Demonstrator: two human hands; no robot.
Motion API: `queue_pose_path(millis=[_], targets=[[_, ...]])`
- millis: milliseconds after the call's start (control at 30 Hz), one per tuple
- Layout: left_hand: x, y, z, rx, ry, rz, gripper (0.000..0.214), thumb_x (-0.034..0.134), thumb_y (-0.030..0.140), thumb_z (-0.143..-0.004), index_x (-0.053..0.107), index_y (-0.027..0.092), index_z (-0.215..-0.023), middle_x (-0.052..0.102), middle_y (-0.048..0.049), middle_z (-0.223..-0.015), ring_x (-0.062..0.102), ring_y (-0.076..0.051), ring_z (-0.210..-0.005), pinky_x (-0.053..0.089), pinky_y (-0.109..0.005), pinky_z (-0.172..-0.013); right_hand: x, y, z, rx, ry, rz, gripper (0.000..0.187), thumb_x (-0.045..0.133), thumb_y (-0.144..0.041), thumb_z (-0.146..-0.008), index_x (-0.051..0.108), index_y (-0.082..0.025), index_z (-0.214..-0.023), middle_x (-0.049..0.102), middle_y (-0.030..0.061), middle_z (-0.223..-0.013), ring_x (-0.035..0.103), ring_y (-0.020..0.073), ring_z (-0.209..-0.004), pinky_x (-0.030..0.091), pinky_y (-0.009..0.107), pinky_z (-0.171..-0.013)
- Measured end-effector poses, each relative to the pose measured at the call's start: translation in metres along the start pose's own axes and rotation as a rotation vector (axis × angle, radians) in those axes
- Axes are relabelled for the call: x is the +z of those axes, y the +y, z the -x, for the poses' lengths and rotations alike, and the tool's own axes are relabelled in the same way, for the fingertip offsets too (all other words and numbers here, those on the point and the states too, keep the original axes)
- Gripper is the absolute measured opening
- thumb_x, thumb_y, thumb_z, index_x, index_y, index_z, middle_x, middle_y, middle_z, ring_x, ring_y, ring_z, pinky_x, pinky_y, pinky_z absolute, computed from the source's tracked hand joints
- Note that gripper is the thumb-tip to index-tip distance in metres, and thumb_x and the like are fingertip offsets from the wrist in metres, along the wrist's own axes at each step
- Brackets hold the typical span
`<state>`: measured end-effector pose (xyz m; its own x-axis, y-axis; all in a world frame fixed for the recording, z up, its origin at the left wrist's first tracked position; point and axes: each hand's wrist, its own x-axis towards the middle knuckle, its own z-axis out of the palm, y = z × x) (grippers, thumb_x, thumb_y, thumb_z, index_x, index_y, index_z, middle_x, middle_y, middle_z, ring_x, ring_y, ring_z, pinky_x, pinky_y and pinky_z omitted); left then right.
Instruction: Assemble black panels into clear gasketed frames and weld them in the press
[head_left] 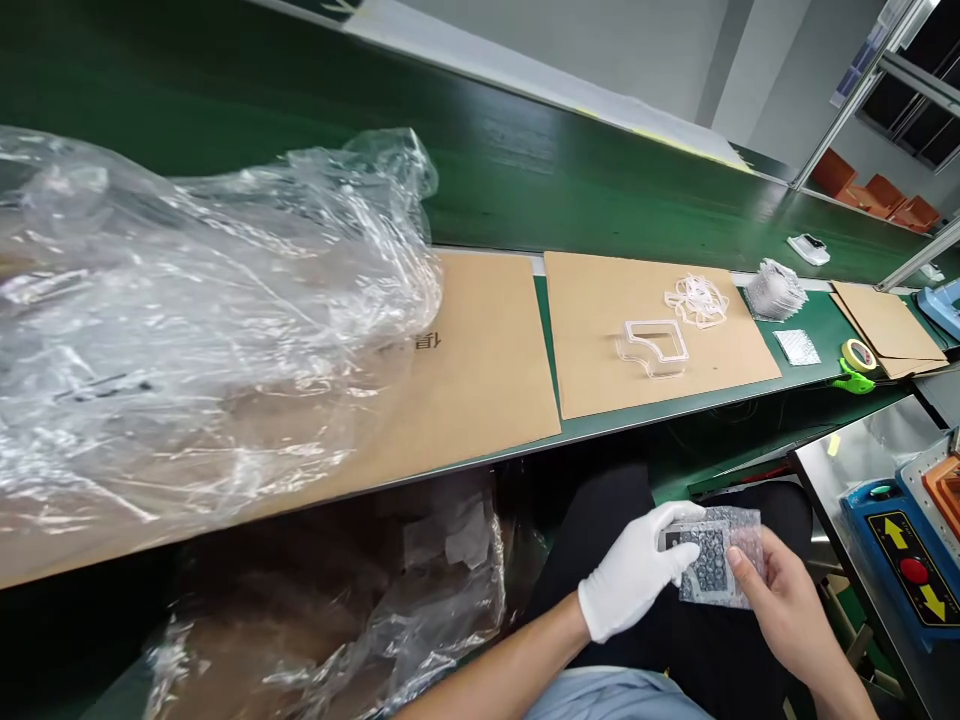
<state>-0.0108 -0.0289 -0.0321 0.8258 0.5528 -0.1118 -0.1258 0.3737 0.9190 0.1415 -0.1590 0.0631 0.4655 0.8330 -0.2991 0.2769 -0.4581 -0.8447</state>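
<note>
Above my lap, both hands hold a small bubble-wrap pouch (711,562). A flat greyish piece with a dark patch shows through its left end, too unclear to name. My left hand (628,578), in a white glove, is closed on that left end, with the thumb across the front. Gripping the right edge is my bare right hand (791,605), its thumb pressed on the front and its other fingers hidden behind. On the cardboard sheet (600,380) beyond lie a clear plastic frame (654,345) and a pile of white looped strips (697,300).
A large clear plastic bag (217,320) covers the bench's left side; another bag (450,600) hangs below. At right are stacked bubble-wrap pouches (776,290), a single pouch (797,347), a tape roll (858,355), green scissors (853,380) and a blue machine (896,560).
</note>
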Motion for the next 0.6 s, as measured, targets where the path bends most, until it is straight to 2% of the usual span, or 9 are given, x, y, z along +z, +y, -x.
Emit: queue_pose_path(millis=[67, 167, 267, 333, 400, 467, 500, 567, 600], targets=[[-0.002, 0.005, 0.002, 0.003, -0.058, -0.127, 0.056, 0.072, 0.02, -0.08, 0.067, 0.019, -0.136, 0.073, -0.0087, -0.131, 0.07, -0.026, -0.118, 0.055, -0.039, -0.106, 0.002, 0.007, -0.001, 0.04, 0.002, -0.027, 0.048, 0.058, -0.067, -0.103, 0.072, -0.022, -0.108, 0.072, 0.0064, -0.089, 0.066, 0.0235, -0.08, 0.059, 0.034, -0.074], [-0.003, 0.007, 0.003, 0.024, -0.105, -0.48, 0.073, 0.075, 0.015, -0.074, 0.063, 0.024, -0.146, 0.071, -0.0063, -0.126, 0.07, -0.025, -0.111, 0.056, -0.038, -0.102, 0.006, 0.014, -0.005, 0.091, 0.061, -0.042, 0.051, 0.055, -0.071, -0.102, 0.068, -0.023, -0.094, 0.062, 0.0009, -0.074, 0.055, 0.018, -0.063, 0.05, 0.028, -0.054], [-0.008, 0.0, 0.002, 0.026, -0.093, -0.759, 0.064, 0.069, 0.017, -0.083, 0.063, 0.024, -0.147, 0.073, -0.007, -0.119, 0.071, -0.026, -0.108, 0.055, -0.039, -0.101, 0.011, 0.014, -0.009, 0.067, 0.006, -0.049, 0.05, 0.055, -0.07, -0.102, 0.065, -0.023, -0.087, 0.057, -0.0016, -0.069, 0.052, 0.0164, -0.058, 0.047, 0.027, -0.053], [-0.014, -0.004, 0.0, 0.009, -0.08, -0.846, 0.053, 0.066, 0.021, -0.089, 0.066, 0.023, -0.142, 0.074, -0.0078, -0.118, 0.071, -0.027, -0.107, 0.054, -0.038, -0.099, 0.01, 0.013, -0.013, 0.012, 0.045, -0.011, 0.049, 0.057, -0.069, -0.102, 0.067, -0.023, -0.089, 0.058, -0.0012, -0.069, 0.055, 0.0171, -0.06, 0.049, 0.028, -0.056], [-0.023, -0.004, 0.0, -0.019, -0.041, -0.86, 0.044, 0.066, 0.024, -0.09, 0.069, 0.023, -0.134, 0.075, -0.0071, -0.119, 0.071, -0.027, -0.107, 0.053, -0.036, -0.096, 0.001, 0.014, -0.017, -0.06, 0.197, 0.047, 0.047, 0.059, -0.068, -0.101, 0.071, -0.022, -0.1, 0.067, 0.003, -0.079, 0.063, 0.0209, -0.07, 0.054, 0.03, -0.064], [-0.031, 0.003, 0.002, -0.065, 0.027, -0.811, 0.032, 0.067, 0.027, -0.09, 0.072, 0.023, -0.122, 0.075, -0.0042, -0.113, 0.07, -0.024, -0.1, 0.052, -0.032, -0.089, -0.013, 0.017, -0.022, -0.112, 0.386, 0.126, 0.055, 0.064, -0.067, -0.098, 0.068, -0.022, -0.13, 0.073, 0.0081, -0.097, 0.069, 0.0252, -0.082, 0.058, 0.033, -0.069], [-0.034, 0.008, 0.004, -0.091, 0.051, -0.769, 0.026, 0.068, 0.029, -0.09, 0.072, 0.023, -0.114, 0.075, -0.0021, -0.106, 0.069, -0.021, -0.093, 0.051, -0.029, -0.083, -0.021, 0.019, -0.025, -0.124, 0.442, 0.164, 0.066, 0.068, -0.066, -0.096, 0.06, -0.023, -0.145, 0.074, 0.0097, -0.104, 0.07, 0.0261, -0.084, 0.058, 0.034, -0.068], [-0.035, 0.02, 0.008, -0.135, 0.075, -0.675, 0.017, 0.068, 0.033, -0.089, 0.071, 0.022, -0.102, 0.069, 0.0022, -0.088, 0.063, -0.017, -0.077, 0.046, -0.026, -0.07, -0.031, 0.023, -0.029, -0.144, 0.414, 0.217, 0.085, 0.075, -0.065, -0.09, 0.046, -0.029, -0.161, 0.075, 0.0109, -0.113, 0.071, 0.0265, -0.081, 0.059, 0.036, -0.064], [-0.034, 0.025, 0.01, -0.15, 0.075, -0.632, 0.016, 0.069, 0.035, -0.089, 0.07, 0.022, -0.099, 0.065, 0.004, -0.081, 0.06, -0.015, -0.072, 0.043, -0.025, -0.066, -0.032, 0.025, -0.031, -0.169, 0.351, 0.222, 0.088, 0.078, -0.066, -0.087, 0.047, -0.031, -0.162, 0.075, 0.0108, -0.114, 0.072, 0.0268, -0.08, 0.06, 0.037, -0.063]])
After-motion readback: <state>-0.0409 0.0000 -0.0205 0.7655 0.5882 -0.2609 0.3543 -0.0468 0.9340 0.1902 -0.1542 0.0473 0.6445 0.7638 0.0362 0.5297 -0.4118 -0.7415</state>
